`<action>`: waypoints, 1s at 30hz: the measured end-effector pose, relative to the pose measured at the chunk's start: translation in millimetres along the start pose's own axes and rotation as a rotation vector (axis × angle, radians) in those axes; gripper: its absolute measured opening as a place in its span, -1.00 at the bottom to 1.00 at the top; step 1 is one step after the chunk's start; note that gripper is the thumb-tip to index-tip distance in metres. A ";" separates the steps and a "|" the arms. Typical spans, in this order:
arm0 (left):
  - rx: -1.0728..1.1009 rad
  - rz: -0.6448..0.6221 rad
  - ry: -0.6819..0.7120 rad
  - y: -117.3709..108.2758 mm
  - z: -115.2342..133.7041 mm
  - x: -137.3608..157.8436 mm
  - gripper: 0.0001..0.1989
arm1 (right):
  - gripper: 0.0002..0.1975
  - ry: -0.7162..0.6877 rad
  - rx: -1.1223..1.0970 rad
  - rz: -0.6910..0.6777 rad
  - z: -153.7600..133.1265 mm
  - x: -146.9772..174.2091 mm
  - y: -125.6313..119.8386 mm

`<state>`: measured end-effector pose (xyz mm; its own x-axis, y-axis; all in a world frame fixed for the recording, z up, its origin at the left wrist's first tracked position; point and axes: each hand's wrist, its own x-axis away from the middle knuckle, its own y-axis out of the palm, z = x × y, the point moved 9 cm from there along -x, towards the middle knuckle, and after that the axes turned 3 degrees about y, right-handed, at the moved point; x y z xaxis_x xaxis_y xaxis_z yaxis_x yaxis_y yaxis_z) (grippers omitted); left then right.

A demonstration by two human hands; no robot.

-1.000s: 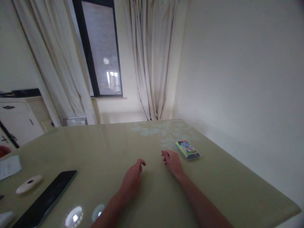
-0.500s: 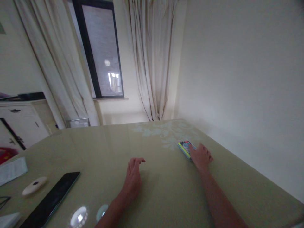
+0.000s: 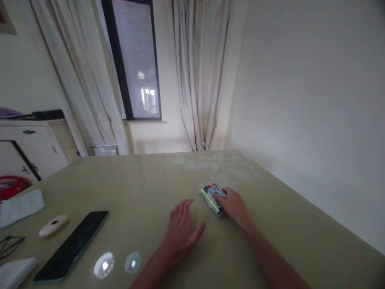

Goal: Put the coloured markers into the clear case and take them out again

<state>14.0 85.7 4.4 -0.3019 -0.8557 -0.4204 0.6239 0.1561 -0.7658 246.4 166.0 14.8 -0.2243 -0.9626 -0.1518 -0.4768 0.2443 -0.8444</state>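
My right hand grips the right side of a clear flat pack of coloured markers, its thumb on the printed top. The pack lies on the glossy greenish table or just over it; I cannot tell which. A yellow-green strip runs down its left side. The fingers beyond its right edge are partly hidden. Left of the pack, my left hand is open over the table, thumb spread toward the pack, apart from it and holding nothing.
On the left lie a black tablet-like slab, a pale oval object with a dark spot, a paper sheet, thin black frames and a white object. A wall borders the table's right edge.
My right hand has brought the marker pack left and nearer, toward my left hand. The left hand has opened, its thumb now spread out. The view has shifted slightly.
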 end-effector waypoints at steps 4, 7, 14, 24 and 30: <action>-0.095 -0.005 -0.005 7.0 8.2 3.3 -0.09 | -0.67 -0.144 -0.336 -0.173 -40.2 23.2 28.5; -0.184 0.032 -0.104 4.1 -1.3 2.6 -0.06 | -0.72 -0.203 -0.493 -0.242 -58.4 35.4 37.1; -0.296 0.035 -0.230 -17.0 -21.3 -8.3 -0.36 | -0.69 -0.340 -0.572 -0.299 -82.0 53.2 44.8; 0.080 0.035 -0.128 -42.6 -5.8 -16.5 -0.60 | -0.45 -0.293 -0.710 -0.149 -67.0 38.6 21.4; 0.084 0.100 0.086 -48.2 6.4 -16.4 -0.60 | -0.21 -0.270 -0.769 -0.094 -62.1 38.6 23.0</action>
<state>-6.5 89.0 51.3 -0.2939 -0.7919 -0.5353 0.7106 0.1935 -0.6764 174.0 141.7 21.4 0.0112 -0.9540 -0.2995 -0.9550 0.0787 -0.2861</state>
